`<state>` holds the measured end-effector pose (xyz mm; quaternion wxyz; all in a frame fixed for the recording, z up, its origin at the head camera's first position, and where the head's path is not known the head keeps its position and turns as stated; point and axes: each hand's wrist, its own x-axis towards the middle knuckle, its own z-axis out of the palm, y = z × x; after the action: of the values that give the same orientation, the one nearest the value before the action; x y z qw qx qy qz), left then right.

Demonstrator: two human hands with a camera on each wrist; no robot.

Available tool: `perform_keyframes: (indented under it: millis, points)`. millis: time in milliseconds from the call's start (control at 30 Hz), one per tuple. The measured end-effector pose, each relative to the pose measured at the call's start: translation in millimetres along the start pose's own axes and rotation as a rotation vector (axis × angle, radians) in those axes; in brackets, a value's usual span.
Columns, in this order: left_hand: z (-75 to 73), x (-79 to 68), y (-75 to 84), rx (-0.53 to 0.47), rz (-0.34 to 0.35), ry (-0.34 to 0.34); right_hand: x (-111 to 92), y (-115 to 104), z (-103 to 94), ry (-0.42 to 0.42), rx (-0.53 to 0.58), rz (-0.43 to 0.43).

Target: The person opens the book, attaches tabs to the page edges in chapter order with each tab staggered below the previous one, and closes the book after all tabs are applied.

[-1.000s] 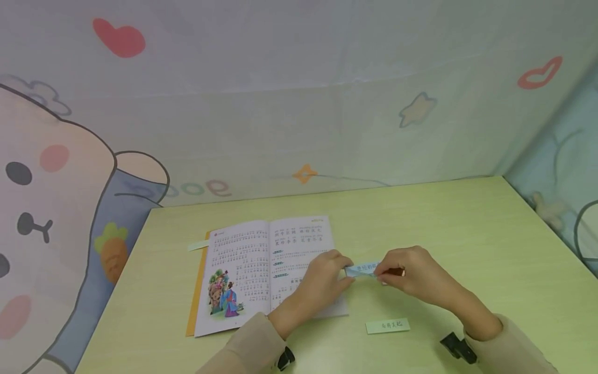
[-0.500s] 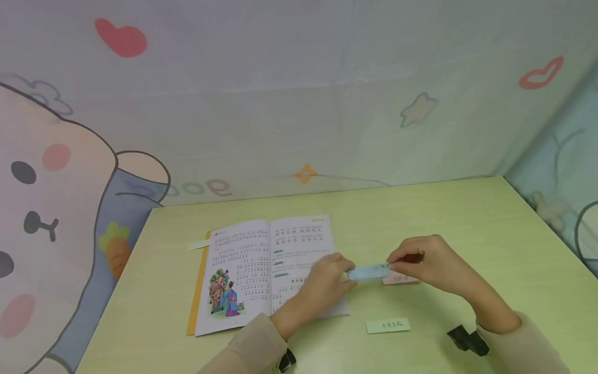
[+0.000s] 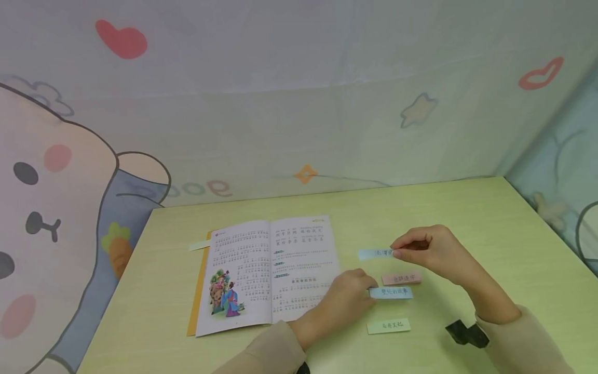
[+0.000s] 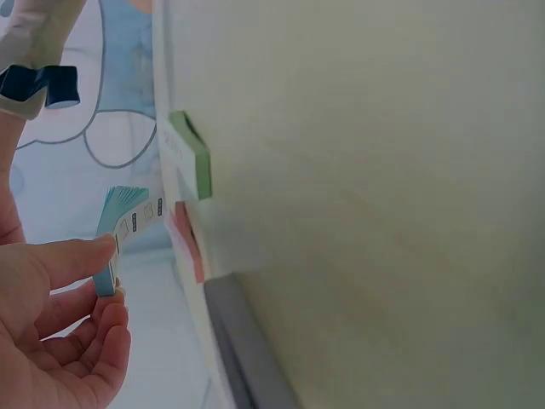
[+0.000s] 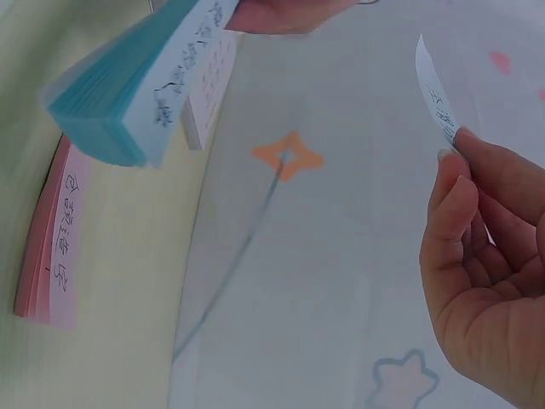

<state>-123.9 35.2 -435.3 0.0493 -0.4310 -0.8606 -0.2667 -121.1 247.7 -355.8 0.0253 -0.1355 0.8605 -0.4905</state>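
My left hand (image 3: 350,296) pinches a blue sticky-note pad (image 3: 394,293) between thumb and fingers, above the table. Handwriting covers the pad's top sheet, and its layered edges (image 5: 94,119) fan out in the right wrist view. A single blue sticky note (image 3: 374,253), also written on, is pinched between thumb and fingertips of my right hand (image 3: 434,252), apart from the pad and farther back. In the right wrist view that note (image 5: 433,94) curves slightly. Just behind the blue pad lies a pink sticky-note pad (image 3: 401,279) with writing.
An open book (image 3: 239,285) with an orange back cover lies left of my hands. A pale green slip (image 3: 200,245) sticks out of its left edge. Nearer me rests a green sticky-note pad (image 3: 388,326). A printed cloth (image 3: 261,104) hangs behind the table.
My right hand has peeled a blue note off the pad and moved back and right with it. My left hand has shifted right and nearer me with the pad, now beside the pink one.
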Motion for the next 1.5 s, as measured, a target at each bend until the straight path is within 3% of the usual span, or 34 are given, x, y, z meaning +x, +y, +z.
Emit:
perform_keyframes:
  millis: [267,433,700,867,967,1100,1233,1333,1500]
  points:
    - [12.0,-1.0,3.7,0.068,-0.058,-0.132,2,4,0.2,-0.007,0.017,0.038]
    - [10.5,-1.9,6.0,0.075,-0.106,-0.197,5,6,0.3,-0.017,0.035,0.065]
    - [4.4,-2.9,5.3,0.080,-0.107,-0.243,18,18,4.3,-0.076,0.061,0.125]
    - [-13.6,-4.7,0.2,0.032,-0.135,-0.241,31,28,8.1,-0.097,0.096,0.167]
    - [-31.4,-7.8,-6.8,-0.012,-0.200,-0.247,39,34,10.4,-0.111,0.117,0.192]
    - [-59.6,-13.6,-22.5,-0.024,-0.338,-0.258,48,44,13.6,-0.129,0.164,0.231]
    - [-81.1,-22.1,-39.3,-0.015,-0.460,-0.322,56,52,18.3,-0.145,0.199,0.254]
    - [-87.7,-28.1,-47.1,-0.022,-0.510,-0.371,61,56,22.8,-0.162,0.205,0.251]
    - [-87.0,-35.2,-51.9,-0.022,-0.520,-0.402,69,61,33.8,-0.184,0.226,0.259]
